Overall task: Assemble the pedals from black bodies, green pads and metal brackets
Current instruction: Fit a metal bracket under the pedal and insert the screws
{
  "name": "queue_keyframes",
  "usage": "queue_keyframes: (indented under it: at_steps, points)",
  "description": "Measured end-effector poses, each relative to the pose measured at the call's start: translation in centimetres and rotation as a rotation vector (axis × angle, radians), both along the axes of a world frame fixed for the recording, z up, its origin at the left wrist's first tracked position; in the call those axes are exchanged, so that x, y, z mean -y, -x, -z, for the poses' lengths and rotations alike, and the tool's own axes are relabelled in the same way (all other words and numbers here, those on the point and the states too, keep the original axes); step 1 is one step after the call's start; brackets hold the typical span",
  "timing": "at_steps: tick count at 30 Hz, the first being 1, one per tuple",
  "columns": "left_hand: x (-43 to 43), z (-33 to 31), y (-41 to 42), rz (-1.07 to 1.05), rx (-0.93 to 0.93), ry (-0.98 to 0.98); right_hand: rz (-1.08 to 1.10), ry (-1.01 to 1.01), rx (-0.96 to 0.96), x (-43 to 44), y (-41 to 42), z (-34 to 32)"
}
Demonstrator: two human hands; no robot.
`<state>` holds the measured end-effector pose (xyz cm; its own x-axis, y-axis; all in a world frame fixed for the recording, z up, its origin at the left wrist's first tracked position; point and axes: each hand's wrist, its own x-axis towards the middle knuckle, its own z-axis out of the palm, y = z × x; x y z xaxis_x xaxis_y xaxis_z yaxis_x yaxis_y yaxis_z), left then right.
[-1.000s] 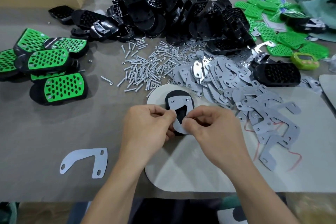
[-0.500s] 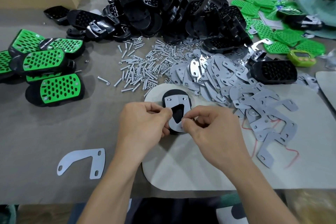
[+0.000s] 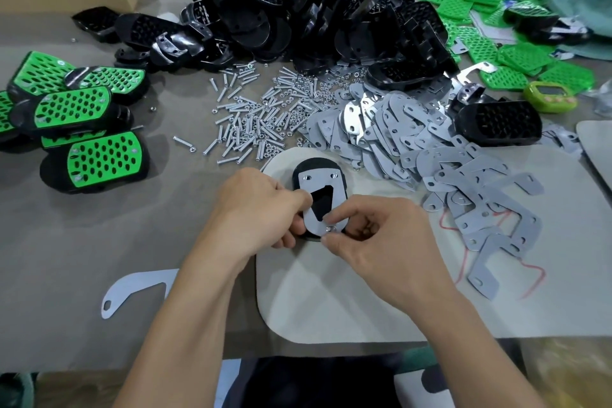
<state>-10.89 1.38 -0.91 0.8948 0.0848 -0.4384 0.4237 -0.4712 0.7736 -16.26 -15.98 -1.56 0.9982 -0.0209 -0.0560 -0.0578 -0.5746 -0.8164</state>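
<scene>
Two bare hands work on one pedal at the centre of the view. A black body (image 3: 316,165) lies flat on a pale mat (image 3: 381,301), with a grey metal bracket (image 3: 309,187) laid on top of it. The left hand (image 3: 261,212) grips the body's nine o'clock edge, fingers curled, thumb on the bracket. The right hand (image 3: 381,238) pinches a tiny silver fastener (image 3: 329,228) at the bracket's six o'clock end; nut or screw, it is too small to tell.

From the hands, a heap of bodies (image 3: 298,10) lies at twelve o'clock, with loose screws (image 3: 255,119) just before it. Spare brackets (image 3: 430,156) fan out at two o'clock, green pads (image 3: 516,56) lie far off at one o'clock, and finished pedals (image 3: 99,159) sit at ten o'clock. A lone bracket (image 3: 132,288) lies at seven o'clock.

The body looks like light, stiff moulded plastic, best held by its long side edges. The bracket looks thin, flat and rigid, likely to slide on the body until fastened, so a thumb pressing it down seems wise. The fastener looks slippery and easy to drop; a fingertip pinch is probably the only workable hold.
</scene>
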Motion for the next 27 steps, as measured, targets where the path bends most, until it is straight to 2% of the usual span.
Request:
queue_keyframes:
  at_steps: [4,6,8,10,14,18,21,23,27]
  points:
    - [-0.6,-0.2,-0.3,0.147,0.007,-0.232,-0.02,0.022,0.016,0.0,-0.1,0.3]
    - [-0.7,-0.1,-0.2,0.125,0.084,-0.298,-0.032,-0.019,0.018,0.4,-0.1,0.4]
    - [-0.9,0.2,0.1,0.023,0.197,-0.251,0.008,-0.158,0.036,1.0,-0.1,0.5]
    - [-1.4,0.9,0.4,-0.071,0.314,-0.116,0.08,-0.233,0.075,1.8,-0.3,0.5]
    - [-2.2,1.6,0.6,0.058,0.401,0.077,0.142,-0.194,0.118,2.4,-0.8,0.5]
    - [-1.5,2.1,0.0,0.138,0.412,0.016,0.056,-0.14,0.061,1.7,-0.6,0.3]
    - [-0.8,2.4,-0.1,0.176,0.467,-0.086,0.005,0.006,-0.007,1.9,-0.3,0.0]
    - [-0.5,2.9,-0.2,0.146,0.481,-0.072,-0.011,0.1,-0.004,1.8,-0.2,-0.2]
    - [-0.1,3.4,-0.8,0.015,0.489,-0.059,0.038,0.04,0.048,0.1,-1.3,0.5]
